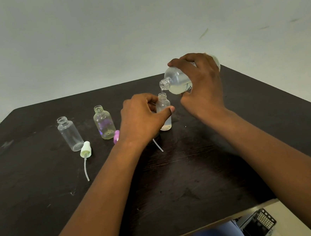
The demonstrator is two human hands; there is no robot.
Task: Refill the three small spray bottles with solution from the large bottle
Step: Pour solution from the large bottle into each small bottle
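My right hand [200, 82] grips the large clear bottle [177, 79], tilted with its open mouth down-left over a small bottle. A thin stream of pale solution falls from it. My left hand [142, 118] holds that small clear bottle [163, 106] upright on the dark table [41, 197]; a little liquid lies at its bottom. Two more small bottles stand open to the left: a round one [104, 123] with a purple tint showing through, and a straight clear one [70, 133].
A pale green spray cap [85, 149] with its dip tube lies in front of the leftmost bottle. A purple spray cap [116, 136] lies by my left wrist, and a loose dip tube [158, 145] shows below my left hand. A black device [257, 226] sits on the floor.
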